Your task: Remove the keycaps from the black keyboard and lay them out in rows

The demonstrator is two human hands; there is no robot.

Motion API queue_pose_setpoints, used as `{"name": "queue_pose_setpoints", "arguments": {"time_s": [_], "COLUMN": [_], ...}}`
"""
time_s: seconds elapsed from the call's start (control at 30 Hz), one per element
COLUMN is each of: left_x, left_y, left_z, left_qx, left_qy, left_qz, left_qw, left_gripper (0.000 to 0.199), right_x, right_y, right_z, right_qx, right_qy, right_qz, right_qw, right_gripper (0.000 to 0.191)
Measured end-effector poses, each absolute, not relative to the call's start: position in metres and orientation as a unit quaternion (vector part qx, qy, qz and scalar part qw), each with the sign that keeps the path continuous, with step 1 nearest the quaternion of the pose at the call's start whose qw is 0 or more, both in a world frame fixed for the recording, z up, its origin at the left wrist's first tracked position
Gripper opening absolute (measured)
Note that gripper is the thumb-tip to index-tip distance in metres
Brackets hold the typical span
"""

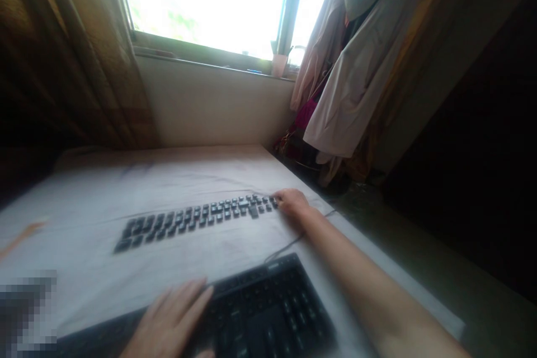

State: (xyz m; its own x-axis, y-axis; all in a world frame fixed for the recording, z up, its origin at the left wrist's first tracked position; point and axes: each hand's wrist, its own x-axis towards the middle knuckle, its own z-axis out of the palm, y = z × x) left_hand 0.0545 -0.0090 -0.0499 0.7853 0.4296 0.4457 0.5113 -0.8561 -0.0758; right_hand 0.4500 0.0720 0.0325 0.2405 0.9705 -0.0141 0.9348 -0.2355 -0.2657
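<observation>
Black keycaps (193, 219) lie in rows on the pale sheet, forming a long slanted band. At the right end of these rows is my right hand (292, 202), its fingers closed around or against the last keycap; what they hold is too small to make out. Nearer to me lies a black keyboard (277, 302), with some keys in place and darker bare areas. My left hand (174, 313) rests on the keyboard's upper edge, fingers stretched out and slightly blurred.
A thin cable (285, 247) runs from the keyboard toward the sheet's right edge. Behind stand a wall (210, 103) and a bright window. Clothes (348, 89) hang at the right, a curtain (84, 56) at the left. An orange strip (25, 235) lies at the far left.
</observation>
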Motion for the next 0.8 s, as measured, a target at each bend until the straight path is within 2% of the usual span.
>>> {"name": "queue_pose_setpoints", "arguments": {"time_s": [0.17,0.3,0.47,0.53,0.67,0.8], "left_x": [0.053,0.056,0.057,0.057,0.059,0.064], "left_y": [-0.003,-0.010,-0.015,-0.015,-0.016,-0.019], "left_z": [-0.048,-0.033,-0.021,-0.023,-0.023,-0.015], "left_qx": [-0.940,-0.941,-0.942,-0.944,-0.941,-0.945], "left_qy": [-0.225,-0.239,-0.257,-0.268,-0.288,-0.298], "left_qz": [-0.228,-0.221,-0.204,-0.187,-0.175,-0.134], "left_qw": [0.117,0.095,0.069,0.055,0.019,-0.004], "left_gripper": [0.078,0.075,0.068,0.064,0.059,0.060], "right_x": [0.456,0.466,0.476,0.476,0.467,0.450], "right_y": [0.063,0.043,0.001,-0.015,-0.040,-0.053], "right_z": [0.034,0.034,0.035,0.036,0.033,0.026], "right_qx": [-0.785,-0.763,-0.676,-0.636,-0.579,-0.565], "right_qy": [-0.569,-0.511,-0.412,-0.379,-0.334,-0.305], "right_qz": [0.114,0.145,0.214,0.241,0.286,0.332], "right_qw": [0.218,0.369,0.572,0.628,0.687,0.691], "right_gripper": [0.026,0.026,0.064,0.068,0.062,0.064]}}
